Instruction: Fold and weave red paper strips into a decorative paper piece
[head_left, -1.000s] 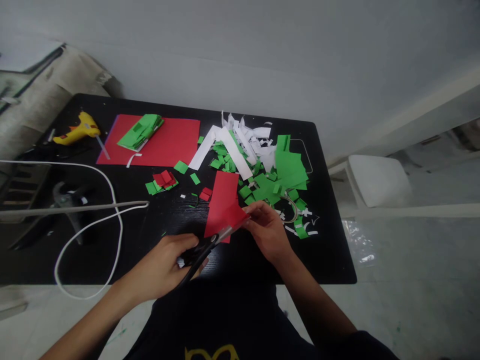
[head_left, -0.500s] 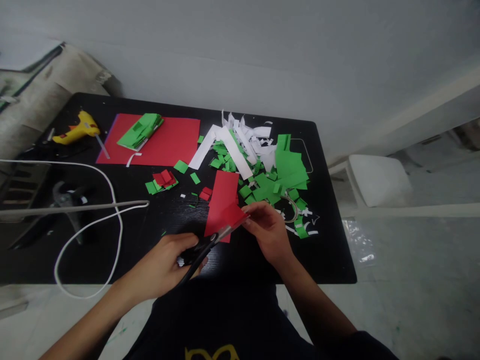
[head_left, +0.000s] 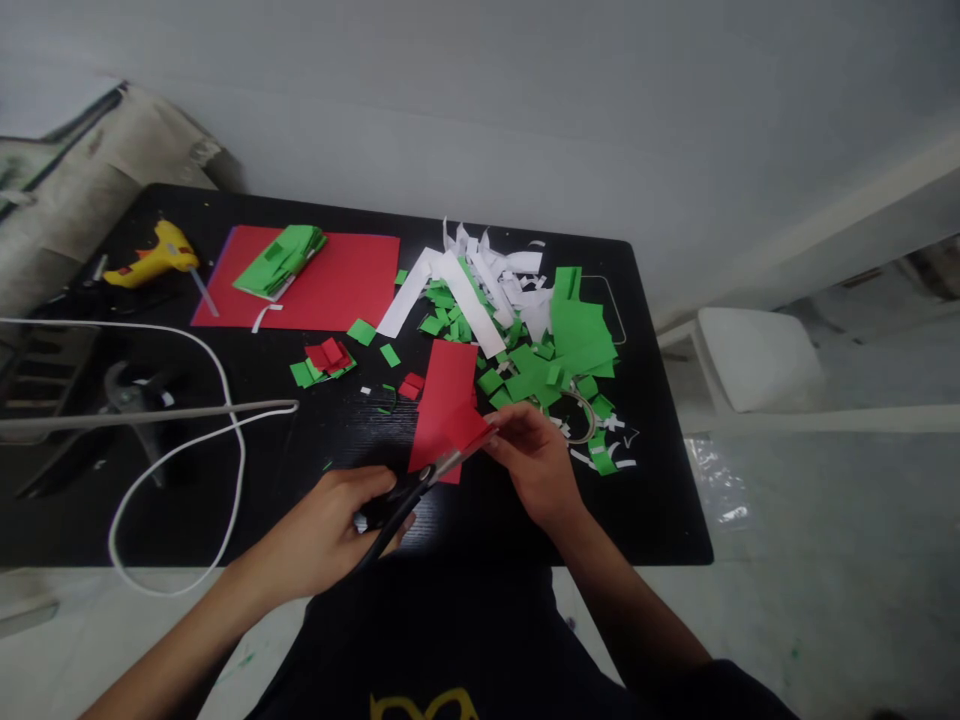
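Note:
Black-handled scissors (head_left: 405,503) are in my left hand (head_left: 341,530), whose fingers wrap round the handles near the table's front edge. Their blades point up and right and meet the lower edge of a small red paper piece (head_left: 469,430). My right hand (head_left: 534,462) pinches that piece at its right end between thumb and fingers. Beneath the blades and the piece lies a longer red paper strip (head_left: 450,372) on the black table (head_left: 300,500). Part of the scissors' handles is hidden by my left hand's fingers.
White paper strips (head_left: 472,300) and green paper pieces (head_left: 581,335) are heaped at the back right, beside a tape roll (head_left: 581,418). Red sheets (head_left: 352,280) and a yellow glue gun (head_left: 161,257) lie at the back left. A white cable (head_left: 238,470) loops over the left side.
The scissors' blades look slightly closer together on the red piece. Both hands stay in nearly the same place.

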